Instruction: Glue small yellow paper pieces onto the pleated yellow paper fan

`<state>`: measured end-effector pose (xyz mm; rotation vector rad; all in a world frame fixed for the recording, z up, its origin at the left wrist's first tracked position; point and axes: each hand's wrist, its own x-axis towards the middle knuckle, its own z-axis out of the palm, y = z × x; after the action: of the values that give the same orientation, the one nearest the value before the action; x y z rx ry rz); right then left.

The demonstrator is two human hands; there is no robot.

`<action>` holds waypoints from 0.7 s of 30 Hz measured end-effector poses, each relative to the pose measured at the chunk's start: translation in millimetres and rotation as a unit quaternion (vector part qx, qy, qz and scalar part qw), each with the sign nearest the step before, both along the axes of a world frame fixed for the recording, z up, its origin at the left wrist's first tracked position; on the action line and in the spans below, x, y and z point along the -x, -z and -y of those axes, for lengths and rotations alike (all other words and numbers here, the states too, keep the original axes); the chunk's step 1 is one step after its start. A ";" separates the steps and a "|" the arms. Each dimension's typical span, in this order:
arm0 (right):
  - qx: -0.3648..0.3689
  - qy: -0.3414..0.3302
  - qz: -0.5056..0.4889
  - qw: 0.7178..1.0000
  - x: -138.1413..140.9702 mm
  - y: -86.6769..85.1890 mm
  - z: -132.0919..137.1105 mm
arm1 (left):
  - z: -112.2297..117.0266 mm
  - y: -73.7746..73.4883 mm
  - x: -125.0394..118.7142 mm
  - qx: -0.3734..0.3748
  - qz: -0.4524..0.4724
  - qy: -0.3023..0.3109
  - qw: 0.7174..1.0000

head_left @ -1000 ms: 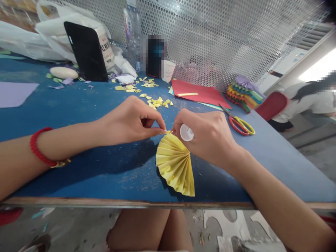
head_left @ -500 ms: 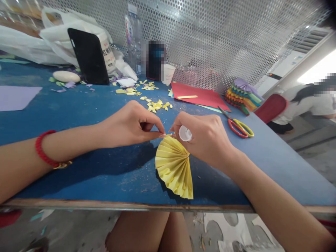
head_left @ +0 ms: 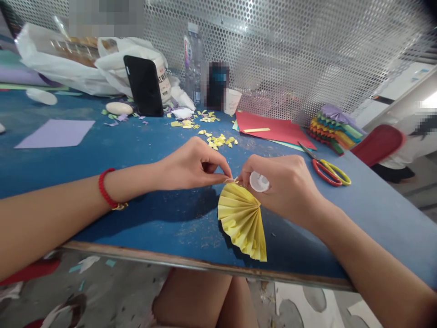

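Note:
A yellow pleated paper fan [head_left: 243,219] lies on the blue table [head_left: 164,218], its narrow tip pointing away from me. My left hand [head_left: 191,166] pinches that tip between thumb and forefinger. My right hand [head_left: 283,189] is closed too; its fingertips meet the same tip, and a small white round cap or tube end [head_left: 259,181] sits in its grip.
Red-and-yellow scissors [head_left: 328,169] lie to the right, near red paper [head_left: 273,130] and a stack of coloured pleated fans [head_left: 332,127]. Yellow scraps [head_left: 216,139], a black phone [head_left: 145,86], a water bottle [head_left: 193,61], plastic bags and a purple sheet [head_left: 56,133] sit further back. A person sits at far right.
The view has shifted, so everything sits further right and lower in frame. Both hands stay pinched on the fan's tip with little change.

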<state>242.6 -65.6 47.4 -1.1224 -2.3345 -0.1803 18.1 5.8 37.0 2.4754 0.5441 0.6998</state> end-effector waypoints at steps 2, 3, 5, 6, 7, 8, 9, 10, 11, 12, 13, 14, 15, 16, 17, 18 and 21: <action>0.016 0.002 -0.013 1.000 -0.3 -1.5 0.8 | -0.2 -2.7 0.5 0.042 0.001 0.001 0.999; 0.018 0.001 -0.021 1.000 -0.6 -2.4 1.0 | -0.7 -3.9 0.5 0.068 0.001 0.000 0.998; 0.016 0.002 -0.039 0.999 -1.2 -4.5 1.4 | -2.5 -5.9 0.1 0.115 0.001 -0.007 0.993; 0.018 0.003 -0.048 0.999 -1.5 -5.8 1.7 | -3.8 -6.6 -0.3 0.131 0.006 -0.013 0.991; 0.026 0.005 -0.058 0.998 -1.8 -7.3 2.2 | -5.4 -7.0 -0.6 0.143 0.009 -0.018 0.990; 0.038 0.005 -0.067 0.997 -2.2 -9.1 2.9 | -7.1 -7.2 -0.9 0.148 0.012 -0.019 0.989; 0.053 0.002 -0.075 0.996 -2.5 -11.0 3.8 | -8.9 -7.2 -1.1 0.148 0.014 -0.014 0.989; 0.070 -0.004 -0.083 0.994 -2.8 -13.0 4.8 | -10.6 -6.9 -1.0 0.142 0.014 -0.005 0.990; 0.085 -0.013 -0.088 0.992 -3.0 -14.8 6.0 | -12.1 -6.4 -0.7 0.132 0.013 0.007 0.991; 0.098 -0.025 -0.093 0.991 -3.3 -16.5 7.2 | -13.3 -5.7 -0.3 0.120 0.009 0.020 0.993; 0.110 -0.038 -0.095 0.989 -3.5 -17.8 8.4 | -14.1 -4.7 0.4 0.108 0.003 0.031 0.994; 0.121 -0.051 -0.096 0.987 -3.6 -18.7 9.6 | -14.6 -3.6 1.2 0.095 -0.003 0.041 0.995; 0.131 -0.064 -0.095 0.985 -3.6 -19.2 10.7 | -14.7 -2.4 2.1 0.081 -0.014 0.050 0.995; 0.140 -0.077 -0.095 0.983 -3.4 -19.3 11.6 | -14.5 -1.3 2.9 0.066 -0.027 0.058 0.996; 0.149 -0.088 -0.094 0.980 -3.0 -19.2 12.6 | -14.0 -0.3 3.7 0.051 -0.040 0.066 0.996; 0.156 -0.098 -0.093 0.978 -2.4 -18.8 13.5 | -13.4 0.5 4.5 0.038 -0.053 0.073 0.995; 0.173 -0.108 -0.084 0.975 0.3 -17.2 15.9 | -11.3 1.5 6.0 0.028 -0.089 0.088 0.992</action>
<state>242.3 -81.4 64.6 -0.9823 -2.3665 0.3994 12.1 17.1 35.5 2.5087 0.3981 0.3918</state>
